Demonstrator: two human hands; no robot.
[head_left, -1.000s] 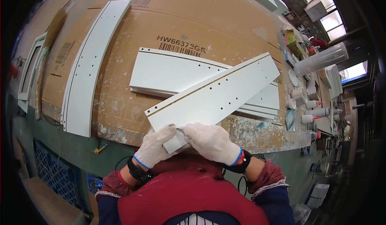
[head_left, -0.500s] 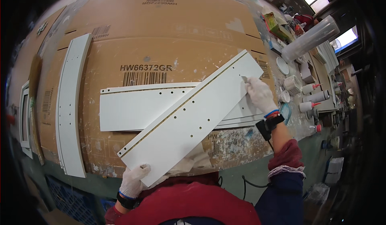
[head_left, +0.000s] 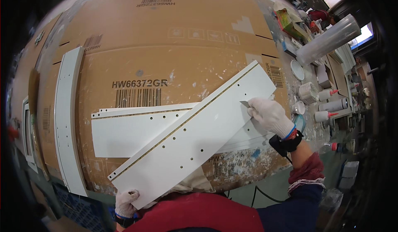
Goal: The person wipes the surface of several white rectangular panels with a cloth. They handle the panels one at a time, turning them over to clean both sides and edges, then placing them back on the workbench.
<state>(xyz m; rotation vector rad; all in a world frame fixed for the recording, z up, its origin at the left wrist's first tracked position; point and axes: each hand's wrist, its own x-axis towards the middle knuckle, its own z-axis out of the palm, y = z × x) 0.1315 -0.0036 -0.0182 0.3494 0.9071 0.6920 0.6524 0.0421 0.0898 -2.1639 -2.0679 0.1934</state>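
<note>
A long white drilled board (head_left: 195, 136) with a grooved edge lies slantwise before me. My left hand (head_left: 126, 204), in a white knit glove with a worn hole, grips its near left end, the thumb on top. My right hand (head_left: 270, 115), gloved too, pinches a thin grey metal scraper blade (head_left: 244, 103) over the board's face near the far right end. Only the blade's pointed corner shows; the fingers hide the rest. Underneath, another white board (head_left: 120, 136) lies crosswise, apparently stacked on others and partly covered.
Brown cardboard (head_left: 186, 70) covers the table. A narrow white board (head_left: 68, 124) and a brush (head_left: 33, 95) lie at left. Along the right edge are a clear plastic roll (head_left: 329, 39), a white tub (head_left: 308, 92), red-tipped bottles (head_left: 325, 116) and a round lid (head_left: 297, 69).
My right hand and the blade have shifted down along the board, away from its far end. The whole view has also shifted slightly. My left hand keeps its hold.
</note>
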